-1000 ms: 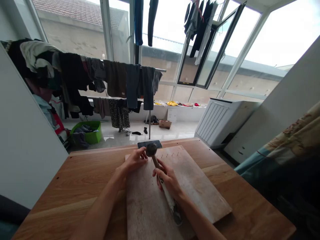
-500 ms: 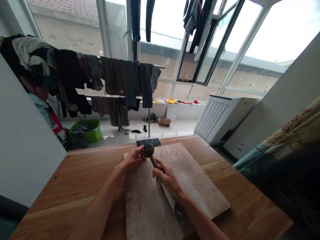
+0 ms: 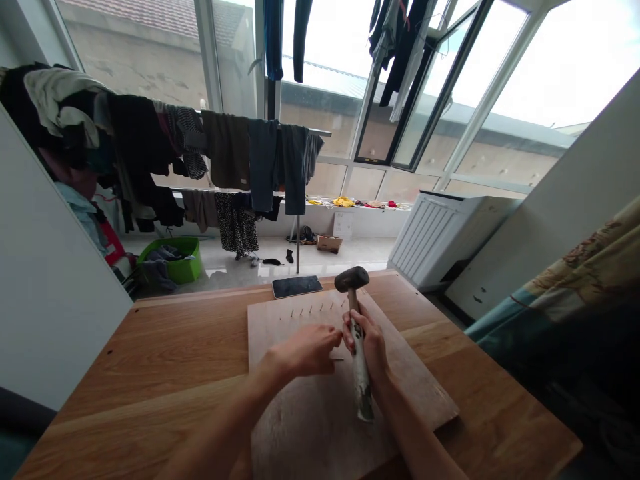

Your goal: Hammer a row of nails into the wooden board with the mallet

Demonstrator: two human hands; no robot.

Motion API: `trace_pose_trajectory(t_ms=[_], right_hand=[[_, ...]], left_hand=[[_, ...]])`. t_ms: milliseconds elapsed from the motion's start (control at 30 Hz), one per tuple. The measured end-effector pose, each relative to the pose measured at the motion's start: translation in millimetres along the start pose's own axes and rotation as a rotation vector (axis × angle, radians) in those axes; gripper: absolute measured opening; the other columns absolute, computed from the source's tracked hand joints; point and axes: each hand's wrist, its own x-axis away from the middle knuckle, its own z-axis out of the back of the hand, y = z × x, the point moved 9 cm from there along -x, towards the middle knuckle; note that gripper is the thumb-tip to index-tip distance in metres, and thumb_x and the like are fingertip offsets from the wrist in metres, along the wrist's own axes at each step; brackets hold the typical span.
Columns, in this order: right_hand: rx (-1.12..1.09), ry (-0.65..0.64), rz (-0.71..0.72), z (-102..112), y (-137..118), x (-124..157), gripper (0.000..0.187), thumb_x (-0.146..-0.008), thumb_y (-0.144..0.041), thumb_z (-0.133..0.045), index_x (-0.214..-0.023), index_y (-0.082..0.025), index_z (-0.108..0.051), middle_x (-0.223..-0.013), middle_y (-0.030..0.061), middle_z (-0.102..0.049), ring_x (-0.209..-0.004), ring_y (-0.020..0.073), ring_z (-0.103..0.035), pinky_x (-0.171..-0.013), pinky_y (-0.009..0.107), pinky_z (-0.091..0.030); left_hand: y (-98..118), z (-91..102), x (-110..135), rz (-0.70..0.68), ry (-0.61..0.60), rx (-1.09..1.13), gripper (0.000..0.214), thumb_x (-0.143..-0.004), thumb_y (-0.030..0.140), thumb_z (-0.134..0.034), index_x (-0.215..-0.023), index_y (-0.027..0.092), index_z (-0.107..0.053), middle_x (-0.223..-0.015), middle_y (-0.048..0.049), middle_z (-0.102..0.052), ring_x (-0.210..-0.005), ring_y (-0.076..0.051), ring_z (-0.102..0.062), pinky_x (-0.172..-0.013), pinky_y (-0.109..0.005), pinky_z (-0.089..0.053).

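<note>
hammer [image 3: 360, 370] and left hand [image 3: 311, 350] shifting across the board [image 3: 305, 427]

compared with half a second ago, the hammer is showing farther right over the board, its dark head overlapping the far right corner. the left hand, earlier at the board's far left corner, is now hovering or resting over its middle, just beside the right hand [image 3: 371, 341], and more of the nails [image 3: 301, 311] are showing along the board's far side. the right fingers are wrapping around the hammer's handle; the left ones are curling close together, a thin sliver [image 3: 339, 359] showing beside them, but whether they are gripping it i cannot tell.

the left hand is hiding the board's middle. a phone [image 3: 297, 287] is lying on the table [image 3: 190, 347] past the board's far edge; well beyond the board, a green tub [image 3: 193, 268] is standing leftward.

the board is looking flat, pale and scuffed, the table brown and wood-grained, the hammer's head blunt, its handle flaking white.
</note>
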Motion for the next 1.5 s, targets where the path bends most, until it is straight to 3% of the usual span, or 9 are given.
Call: trace_pose_trajectory(t_ms=[100,233,367,533,667,900,1133,1333,1500], right_hand=[[-0.011,-0.011,-0.020,-1.7,3.9,0.9,0.023,-0.082,-0.040,-0.063,-0.076,-0.020,-0.052,-0.053,-0.0082,-0.048,-0.033,0.0048,-0.036,-0.032,0.017,-0.031],[-0.010,-0.009,-0.028,-4.9,5.6,2.2,0.023,-0.081,-0.040,-0.064,-0.079,-0.020,-0.053,-0.061,-0.0065,-0.052,-0.035,0.0042,-0.038,-0.032,0.017,-0.031],[0.026,-0.028,-0.037,-9.8,6.9,4.7,0.022,-0.082,-0.040,-0.063,-0.087,-0.020,-0.054,-0.068,-0.0054,-0.053,-0.035,0.0039,-0.039,-0.031,0.017,-0.030],[0.050,-0.062,-0.062,-15.0,14.8,6.9,0.027,-0.082,-0.041,-0.063,-0.098,-0.019,-0.057,-0.073,-0.0051,-0.055,-0.035,0.0035,-0.041,-0.029,0.016,-0.031],[0.037,-0.109,-0.067,-21.1,21.4,7.7,0.033,-0.083,-0.041,-0.064,-0.106,-0.019,-0.058,-0.073,-0.0052,-0.055,-0.034,0.0037,-0.042,-0.028,0.016,-0.031],[0.085,-0.149,-0.084,-27.7,25.6,13.1,0.043,-0.084,-0.040,-0.064,-0.120,-0.017,-0.059,-0.073,-0.0041,-0.058,-0.034,0.0043,-0.043,-0.027,0.017,-0.031],[0.138,-0.212,-0.083,-35.8,25.1,18.4,0.052,-0.085,-0.039,-0.063,-0.132,-0.019,-0.056,-0.073,-0.0040,-0.057,-0.034,0.0044,-0.043,-0.028,0.017,-0.032],[0.120,-0.310,-0.131,-46.6,36.3,23.3,0.054,-0.086,-0.038,-0.062,-0.136,-0.019,-0.054,-0.076,-0.0025,-0.060,-0.033,0.0049,-0.046,-0.028,0.017,-0.032],[0.081,-0.344,-0.141,-59.2,39.4,29.5,0.054,-0.086,-0.037,-0.062,-0.136,-0.020,-0.054,-0.077,-0.0021,-0.061,-0.032,0.0046,-0.046,-0.028,0.017,-0.032]], left_hand=[[11.9,-18.7,-3.8,-0.001,-0.056,-0.096,0.018,-0.075,0.012,-0.062,-0.093,0.016,-0.063,-0.095,-0.0100,-0.070,-0.082,-0.022,-0.065,-0.070,-0.029,-0.049],[6.6,-17.7,0.3,0.043,-0.103,-0.113,0.008,-0.072,0.010,-0.064,-0.076,0.017,-0.064,-0.081,-0.0095,-0.069,-0.073,-0.022,-0.065,-0.063,-0.030,-0.047],[-13.3,-4.2,8.2,0.148,-0.074,-0.110,0.017,-0.068,0.002,-0.062,-0.066,0.020,-0.062,-0.070,-0.0071,-0.065,-0.067,-0.022,-0.063,-0.061,-0.032,-0.044],[-39.9,15.9,20.2,0.254,-0.033,-0.071,0.023,-0.060,0.007,-0.071,-0.053,0.020,-0.054,-0.070,-0.0050,-0.061,-0.064,-0.020,-0.059,-0.058,-0.031,-0.039],[-73.3,33.1,38.0,0.417,-0.079,-0.129,0.014,-0.063,0.008,-0.064,-0.058,0.020,-0.058,-0.069,-0.0052,-0.061,-0.065,-0.021,-0.058,-0.059,-0.030,-0.037],[-112.2,60.0,59.0,0.515,0.054,-0.074,0.012,-0.070,0.007,-0.058,-0.068,0.019,-0.063,-0.071,-0.0038,-0.063,-0.066,-0.017,-0.055,-0.059,-0.027,-0.032],[-114.3,55.0,54.0,0.482,0.129,-0.010,0.014,-0.068,0.006,-0.057,-0.063,0.018,-0.060,-0.070,-0.0029,-0.061,-0.064,-0.015,-0.053,-0.058,-0.026,-0.031],[-141.6,35.3,55.9,0.461,0.138,0.262,0.014,-0.067,0.019,-0.060,-0.081,0.019,-0.063,-0.068,0.0014,-0.060,-0.063,-0.015,-0.055,-0.057,-0.023,-0.037],[-153.4,33.6,60.4,0.448,0.157,0.412,0.015,-0.066,0.028,-0.060,-0.075,0.016,-0.063,-0.066,0.0015,-0.058,-0.062,-0.014,-0.052,-0.057,-0.023,-0.038]])
